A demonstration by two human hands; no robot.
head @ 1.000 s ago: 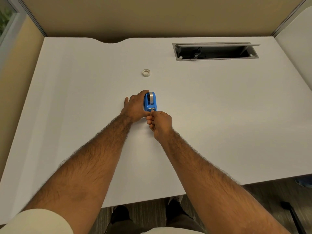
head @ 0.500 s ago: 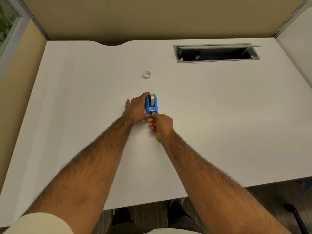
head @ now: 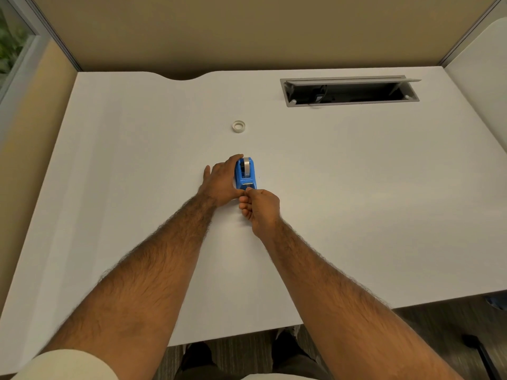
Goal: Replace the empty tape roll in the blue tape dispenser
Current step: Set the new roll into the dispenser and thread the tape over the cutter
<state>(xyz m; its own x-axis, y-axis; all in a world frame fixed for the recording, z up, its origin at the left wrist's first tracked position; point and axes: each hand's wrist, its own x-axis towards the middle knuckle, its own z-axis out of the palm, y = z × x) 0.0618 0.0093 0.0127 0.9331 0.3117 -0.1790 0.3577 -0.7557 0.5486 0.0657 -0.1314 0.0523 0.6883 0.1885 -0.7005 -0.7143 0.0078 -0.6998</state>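
Observation:
A small blue tape dispenser (head: 246, 176) stands on the white desk (head: 356, 201), with a tape roll (head: 247, 165) seated in it. My left hand (head: 220, 182) wraps its left side and holds it down. My right hand (head: 260, 208) sits just in front of the dispenser's cutter end, thumb and forefinger pinched together at the front edge; whether a tape end is between them is too small to tell. A white ring, a bare tape core (head: 238, 126), lies flat on the desk farther back.
A grey open cable tray (head: 348, 91) is sunk into the desk at the back right. Tan partition walls (head: 247, 31) close the back and left sides. The desk's near edge runs below my forearms, with my legs beneath.
My right hand has drawn back slightly from the dispenser's cutter end, fingers still pinched. The left hand and dispenser stay as they were; the view has shifted a little.

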